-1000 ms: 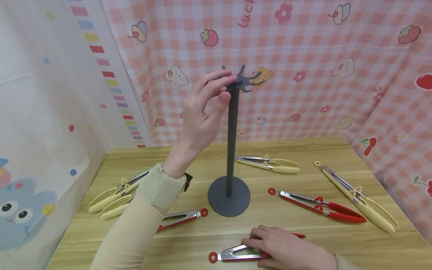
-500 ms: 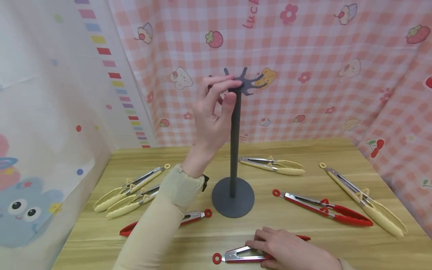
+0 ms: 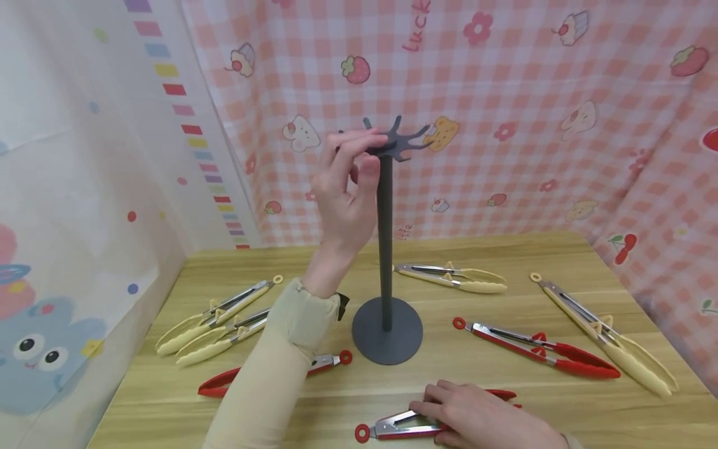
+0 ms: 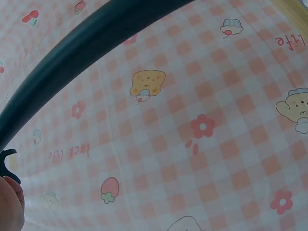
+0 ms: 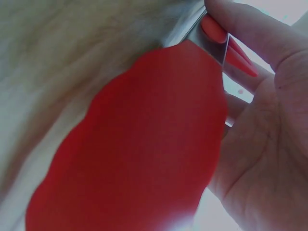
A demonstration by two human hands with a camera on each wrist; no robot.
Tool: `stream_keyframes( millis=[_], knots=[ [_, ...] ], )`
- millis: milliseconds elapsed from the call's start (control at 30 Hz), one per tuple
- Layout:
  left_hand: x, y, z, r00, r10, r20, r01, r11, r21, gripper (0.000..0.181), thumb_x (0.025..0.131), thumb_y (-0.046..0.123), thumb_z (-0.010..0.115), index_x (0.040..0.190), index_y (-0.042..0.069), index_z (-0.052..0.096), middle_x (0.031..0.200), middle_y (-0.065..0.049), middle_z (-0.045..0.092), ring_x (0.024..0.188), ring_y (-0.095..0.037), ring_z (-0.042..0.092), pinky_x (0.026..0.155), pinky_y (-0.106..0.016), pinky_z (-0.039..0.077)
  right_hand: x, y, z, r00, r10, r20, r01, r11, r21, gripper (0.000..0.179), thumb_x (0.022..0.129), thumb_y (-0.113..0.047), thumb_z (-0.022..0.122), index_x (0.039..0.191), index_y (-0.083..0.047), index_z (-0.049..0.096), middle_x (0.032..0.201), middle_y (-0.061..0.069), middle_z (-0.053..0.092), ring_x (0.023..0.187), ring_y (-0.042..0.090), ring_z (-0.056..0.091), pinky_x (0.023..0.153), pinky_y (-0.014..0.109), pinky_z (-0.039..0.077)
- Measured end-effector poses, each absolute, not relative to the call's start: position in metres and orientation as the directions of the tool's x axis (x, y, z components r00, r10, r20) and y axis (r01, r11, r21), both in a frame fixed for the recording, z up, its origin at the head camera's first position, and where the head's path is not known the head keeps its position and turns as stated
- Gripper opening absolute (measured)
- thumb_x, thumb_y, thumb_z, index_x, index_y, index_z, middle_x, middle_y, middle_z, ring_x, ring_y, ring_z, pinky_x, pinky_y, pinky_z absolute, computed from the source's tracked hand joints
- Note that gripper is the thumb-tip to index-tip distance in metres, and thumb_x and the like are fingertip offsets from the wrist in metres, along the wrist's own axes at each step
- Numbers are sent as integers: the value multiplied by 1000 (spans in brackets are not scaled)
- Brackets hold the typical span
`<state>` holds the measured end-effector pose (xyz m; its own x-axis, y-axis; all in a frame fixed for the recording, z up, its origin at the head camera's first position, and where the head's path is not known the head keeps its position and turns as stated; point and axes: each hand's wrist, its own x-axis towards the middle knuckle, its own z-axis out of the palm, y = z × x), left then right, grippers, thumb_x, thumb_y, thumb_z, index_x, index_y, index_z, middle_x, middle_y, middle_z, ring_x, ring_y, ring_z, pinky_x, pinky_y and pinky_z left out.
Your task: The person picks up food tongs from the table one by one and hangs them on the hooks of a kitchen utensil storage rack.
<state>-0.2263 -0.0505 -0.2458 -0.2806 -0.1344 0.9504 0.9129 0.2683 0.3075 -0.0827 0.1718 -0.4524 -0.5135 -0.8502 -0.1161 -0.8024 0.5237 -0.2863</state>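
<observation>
A dark grey stand (image 3: 384,249) with a round base (image 3: 387,343) and a crown of hooks (image 3: 401,142) rises mid-table. At its top is my left hand (image 3: 344,193), fingers over the crown's near side and thumb against it just below. In the left wrist view the dark pole (image 4: 86,53) crosses the upper left. My right hand (image 3: 465,415) grips red tongs (image 3: 401,425) by the middle at the table's front; their ring end points left. In the right wrist view, one scalloped red tip (image 5: 144,130) fills the middle, with thumb and fingers around the metal arms.
Red tongs (image 3: 219,381) lie partly hidden under the left sleeve, and two cream tongs (image 3: 196,327) lie farther left. Right of the stand are cream tongs (image 3: 449,277) at the back, red tongs (image 3: 538,349), and more cream tongs (image 3: 606,337). Patterned cloths (image 3: 505,81) hang behind and beside the table.
The head view has shifted a little since a second ago. Over the last half second, the stand's top has moved slightly left with my left hand, its base staying put. My right hand keeps its grip.
</observation>
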Motion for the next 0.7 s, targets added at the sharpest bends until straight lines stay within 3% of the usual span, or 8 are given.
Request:
stream_keyframes(
  millis=[267,467,700],
  knots=[
    [-229,-51,-246,-266,-143,953,921,254,295,74,108,61,41,106,-6,71,109,-24,69,90,-29,69,65,-17,40,-83,178,-451,-566,-820,-84,-777,564,-280,43,98,-37,74,140,-31,64,111,-16,66,94,0,54,78,21,53],
    [-232,-47,-247,-242,-182,953,930,238,281,73,108,60,43,104,-7,72,105,-25,68,64,-21,50,62,-18,38,-87,185,-446,-621,-777,-104,-714,615,-334,45,99,-40,73,143,-33,64,114,-14,66,95,-1,53,80,22,56],
    [-232,-47,-248,-241,-189,952,926,251,284,75,108,62,42,104,-7,72,104,-25,67,63,-21,49,62,-18,39,-92,192,-447,-597,-796,100,-791,562,-244,47,96,-34,77,141,-27,65,115,-12,66,97,1,57,79,23,57]
  ],
)
